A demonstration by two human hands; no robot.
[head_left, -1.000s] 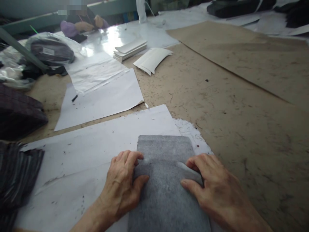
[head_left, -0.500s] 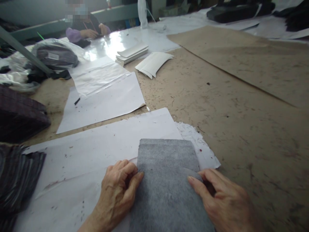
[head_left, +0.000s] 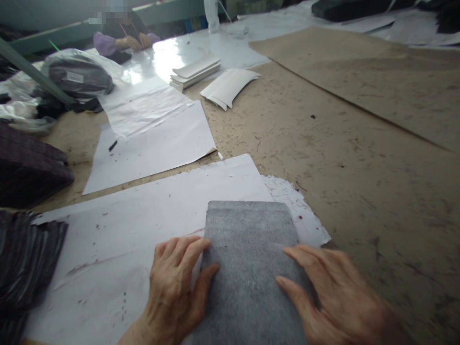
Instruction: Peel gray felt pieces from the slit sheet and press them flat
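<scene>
Half a second ago both hands pinched, but now left hand (head_left: 176, 285) and right hand (head_left: 336, 294) (thumbs parted from fingers) flank the grey sheet (head_left: 247, 254), which lies flatter over white paper (head_left: 125, 239), apparently being smoothed.

The left hand (head_left: 176, 287) and right hand (head_left: 334, 292) flank a gray cloth (head_left: 251, 268) lying partly on white paper (head_left: 136, 215) (both thumbs reach over its edges, apart from the forefingers). A stack of dark cloth (head_left: 28, 258) stands at left; across the table (head_left: 359, 201), a co-worker's hands (head_left: 134, 43) are close together.
</scene>
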